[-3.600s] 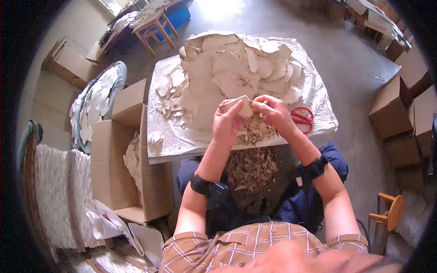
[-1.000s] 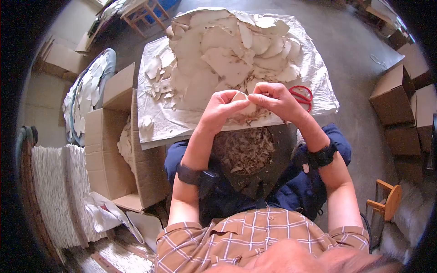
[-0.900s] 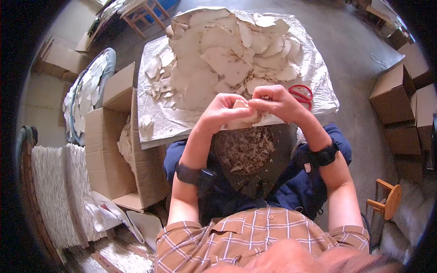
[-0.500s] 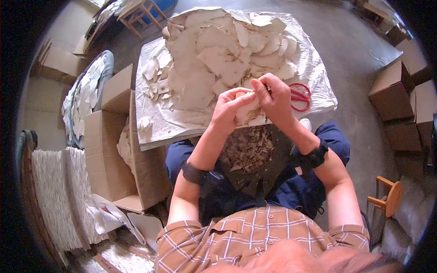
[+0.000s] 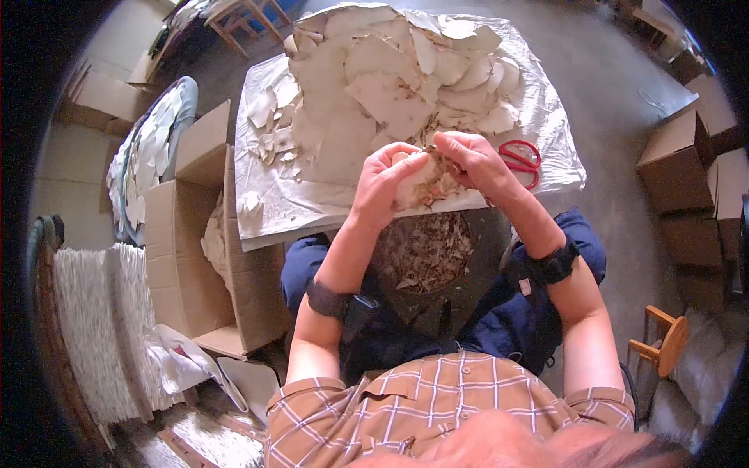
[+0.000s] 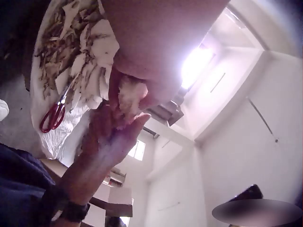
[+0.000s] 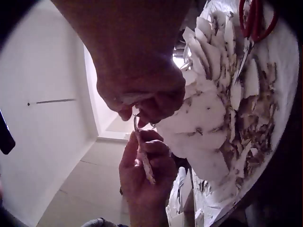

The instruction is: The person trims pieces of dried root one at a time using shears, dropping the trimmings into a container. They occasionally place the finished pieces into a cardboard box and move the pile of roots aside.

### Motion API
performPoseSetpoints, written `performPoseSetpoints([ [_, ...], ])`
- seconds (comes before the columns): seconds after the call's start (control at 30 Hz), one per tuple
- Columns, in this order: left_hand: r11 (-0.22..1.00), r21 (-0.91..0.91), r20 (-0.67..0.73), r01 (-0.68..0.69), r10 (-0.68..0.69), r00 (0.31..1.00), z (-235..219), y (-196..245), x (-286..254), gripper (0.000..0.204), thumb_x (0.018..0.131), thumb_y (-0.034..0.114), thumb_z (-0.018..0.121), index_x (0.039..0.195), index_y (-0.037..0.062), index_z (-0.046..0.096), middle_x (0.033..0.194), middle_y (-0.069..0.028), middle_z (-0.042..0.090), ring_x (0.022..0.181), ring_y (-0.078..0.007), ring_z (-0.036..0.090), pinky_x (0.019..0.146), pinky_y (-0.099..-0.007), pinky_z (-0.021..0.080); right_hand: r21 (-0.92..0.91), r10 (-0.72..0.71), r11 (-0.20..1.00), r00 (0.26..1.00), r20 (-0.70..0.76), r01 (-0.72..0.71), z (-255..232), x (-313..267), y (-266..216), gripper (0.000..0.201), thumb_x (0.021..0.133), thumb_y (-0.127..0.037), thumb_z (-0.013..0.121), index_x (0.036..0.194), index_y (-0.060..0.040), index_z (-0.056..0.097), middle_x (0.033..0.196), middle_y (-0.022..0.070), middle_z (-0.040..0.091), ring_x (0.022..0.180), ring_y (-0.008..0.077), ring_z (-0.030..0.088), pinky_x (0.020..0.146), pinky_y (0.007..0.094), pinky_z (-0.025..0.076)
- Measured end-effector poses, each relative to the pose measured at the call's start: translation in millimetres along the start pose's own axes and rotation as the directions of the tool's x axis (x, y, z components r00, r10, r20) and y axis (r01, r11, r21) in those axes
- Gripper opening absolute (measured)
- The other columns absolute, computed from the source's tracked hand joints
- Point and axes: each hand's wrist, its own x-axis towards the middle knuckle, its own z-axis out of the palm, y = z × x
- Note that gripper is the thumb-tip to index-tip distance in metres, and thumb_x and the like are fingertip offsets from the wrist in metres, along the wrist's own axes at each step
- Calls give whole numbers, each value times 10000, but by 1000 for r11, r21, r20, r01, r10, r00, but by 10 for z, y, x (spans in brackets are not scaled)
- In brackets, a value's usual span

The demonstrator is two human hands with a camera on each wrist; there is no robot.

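Up over the front of the cloth-covered table, my left hand (image 5: 381,187) holds a thin, pale, flat piece (image 6: 131,97) between thumb and fingers. Seen edge-on in the right wrist view, the pale piece (image 7: 143,158) stands upright out of the left hand. My right hand (image 5: 480,162) meets it at the far edge, thumb and curled fingers pinching there; its fingertips are partly hidden. Behind the hands rises a big heap of similar off-white sheets (image 5: 343,101), some with brown spots. Brown-edged scraps (image 5: 445,186) lie under the hands.
Red-handled scissors (image 5: 521,164) lie on the white cloth (image 5: 554,171) to the right. Below the table edge, between the knees, a container holds brown scraps (image 5: 425,253). An open cardboard box (image 5: 168,257) stands at left, a small wooden stool (image 5: 667,343) at right.
Both hands came closer to the body, then the right hand rolled over at the piece's edge and back. The left hand keeps its hold. The scissors stay put on the cloth.
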Motion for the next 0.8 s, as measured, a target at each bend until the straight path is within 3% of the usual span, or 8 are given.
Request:
performPoseSetpoints([
  [0.17,1000,18,112,6,-8,994,36,17,-15,119,793,111,616,857,21,573,754,-14,596,667,-66,554,582,-197,448,-259,-158,951,985,71,171,-5,-21,-48,257,863,-226,547,685,-41,536,551,-38,409,487,38,360,446,193,291],
  [0.23,999,47,57,-20,18,998,45,-12,-2,123,794,117,611,846,18,561,746,-37,596,658,-98,577,546,-220,462,-682,-644,504,756,112,530,-7,4,0,209,819,-178,585,680,-33,529,536,34,437,453,114,424,430,245,345],
  [0.27,999,46,57,-20,17,998,52,-31,-1,123,794,117,611,846,18,561,746,-37,596,658,-98,577,546,-220,462,-682,-644,505,757,112,530,-13,-3,23,209,819,-178,585,680,-33,529,536,34,437,453,114,424,430,245,345],
  [0.33,997,-59,10,43,-43,999,84,-68,-20,126,796,119,601,838,17,541,729,-68,591,618,-143,591,494,-260,481,-869,-777,146,598,194,472,39,-50,21,190,781,-144,607,656,-34,516,559,97,463,468,216,491,425,316,390],
  [0.47,993,-109,-73,42,-51,996,175,-120,-23,148,804,141,592,838,16,522,712,-93,581,574,-177,589,447,-295,492,-908,-805,98,568,168,408,87,-72,63,199,783,-136,607,634,-47,508,572,94,488,495,257,520,417,357,401],
  [0.57,992,-121,-91,-28,17,996,237,-135,-7,154,816,155,577,854,17,521,727,-91,576,580,-176,587,458,-290,499,-914,-835,130,540,108,385,109,-45,71,204,787,-144,610,642,-37,515,577,100,487,486,258,510,421,346,394],
  [0.7,970,-238,-142,-43,9,990,327,-119,-4,148,817,142,561,879,15,519,789,-95,575,594,-183,592,476,-304,502,-812,-844,428,498,-202,397,176,52,103,239,785,-197,611,628,-48,510,553,97,480,491,221,530,430,338,397],
  [0.8,959,-282,-84,19,-45,995,255,-136,-7,177,821,161,539,945,37,515,810,-77,577,642,-196,597,531,-289,494,-229,-375,926,814,-444,301,111,160,166,280,840,-233,532,648,-30,516,483,23,413,470,103,464,407,278,347],
])
